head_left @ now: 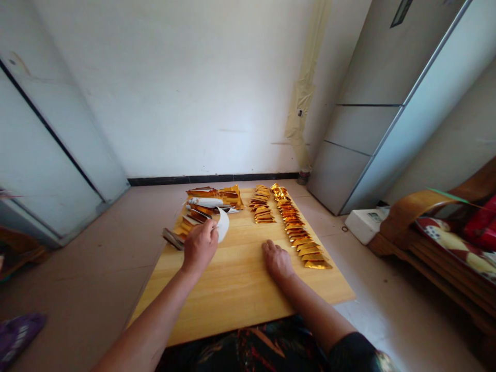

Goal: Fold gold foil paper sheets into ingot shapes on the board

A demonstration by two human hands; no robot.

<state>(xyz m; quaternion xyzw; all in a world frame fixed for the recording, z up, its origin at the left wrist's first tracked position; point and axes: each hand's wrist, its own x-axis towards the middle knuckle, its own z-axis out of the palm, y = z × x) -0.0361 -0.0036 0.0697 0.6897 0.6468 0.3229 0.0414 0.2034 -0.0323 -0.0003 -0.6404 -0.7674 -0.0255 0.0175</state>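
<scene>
My left hand (200, 247) is closed on a curled white sheet of paper (223, 225), at the near side of a loose heap of gold and brown foil sheets (197, 211) on the wooden table (228, 289). A rolled white sheet with a printed pattern (205, 202) lies in that heap. My right hand (278, 261) rests on the tabletop with its fingers lying loosely, nothing visible in them. Just right of it runs a long row of folded gold foil pieces (296, 227). A shorter row of gold folded pieces (262, 204) lies beyond my right hand.
A white wall (194, 103) with a dark skirting stands behind the table. To the right are a grey refrigerator (349, 150), a white box (366, 226) and a wooden seat (434, 258) with cushions. A purple bag (21, 336) lies on the floor at left.
</scene>
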